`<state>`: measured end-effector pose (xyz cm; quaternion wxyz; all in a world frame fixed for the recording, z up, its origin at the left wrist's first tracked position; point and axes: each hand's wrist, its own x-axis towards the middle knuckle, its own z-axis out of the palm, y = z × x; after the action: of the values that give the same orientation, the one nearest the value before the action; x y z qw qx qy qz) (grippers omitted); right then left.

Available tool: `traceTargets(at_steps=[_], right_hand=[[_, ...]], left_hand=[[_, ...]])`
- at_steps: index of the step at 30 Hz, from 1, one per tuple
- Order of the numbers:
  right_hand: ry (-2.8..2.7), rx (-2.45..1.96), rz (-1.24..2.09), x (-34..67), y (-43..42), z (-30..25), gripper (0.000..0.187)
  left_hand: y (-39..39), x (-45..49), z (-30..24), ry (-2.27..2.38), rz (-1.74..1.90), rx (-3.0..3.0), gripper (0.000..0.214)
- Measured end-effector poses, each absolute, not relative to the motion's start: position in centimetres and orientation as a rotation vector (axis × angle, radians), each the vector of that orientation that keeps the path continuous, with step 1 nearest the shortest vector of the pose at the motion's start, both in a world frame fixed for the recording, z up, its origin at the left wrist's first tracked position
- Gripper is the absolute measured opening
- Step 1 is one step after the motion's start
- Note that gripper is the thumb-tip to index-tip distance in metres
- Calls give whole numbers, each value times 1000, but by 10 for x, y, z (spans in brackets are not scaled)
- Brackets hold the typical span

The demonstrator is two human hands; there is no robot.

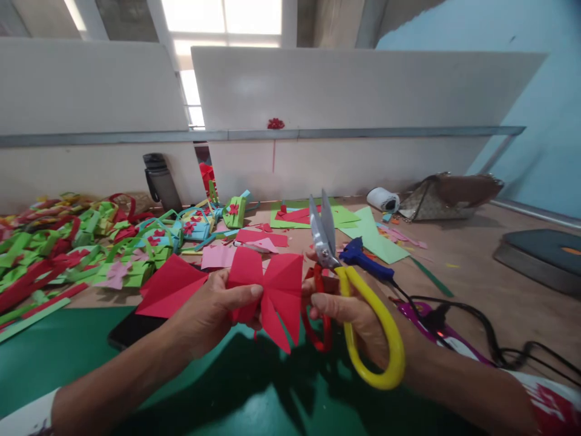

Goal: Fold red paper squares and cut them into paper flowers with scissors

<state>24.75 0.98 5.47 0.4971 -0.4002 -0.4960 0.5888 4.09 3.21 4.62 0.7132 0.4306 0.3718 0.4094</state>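
My left hand point(213, 312) pinches a folded red paper shape point(276, 290) with pointed petal-like flaps, held above the green sheet point(68, 351). My right hand point(358, 318) grips scissors point(338, 272) with a yellow and a red handle loop. The blades point up and stand slightly apart, just right of the red paper. My right fingers also touch the paper's right edge.
Another red folded sheet point(170, 287) lies behind my left hand, over a dark phone point(129, 330). A heap of green, red and blue paper baskets point(91, 242) fills the left. A blue glue gun point(363, 257) with black cable, a tape roll point(382, 198), a bag point(447, 197) and a bottle point(161, 180) stand further back.
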Motion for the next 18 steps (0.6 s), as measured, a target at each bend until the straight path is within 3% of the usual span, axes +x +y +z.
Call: traceTargets(at_steps=[4,18], right_hand=[[-1262,-979,1477,245,4,58,10],[-1291,-1043,1565,246,10,40,10]], left_hand=[[27,46,45,820,912,947,25],[28,50,36,804,875,922,24]])
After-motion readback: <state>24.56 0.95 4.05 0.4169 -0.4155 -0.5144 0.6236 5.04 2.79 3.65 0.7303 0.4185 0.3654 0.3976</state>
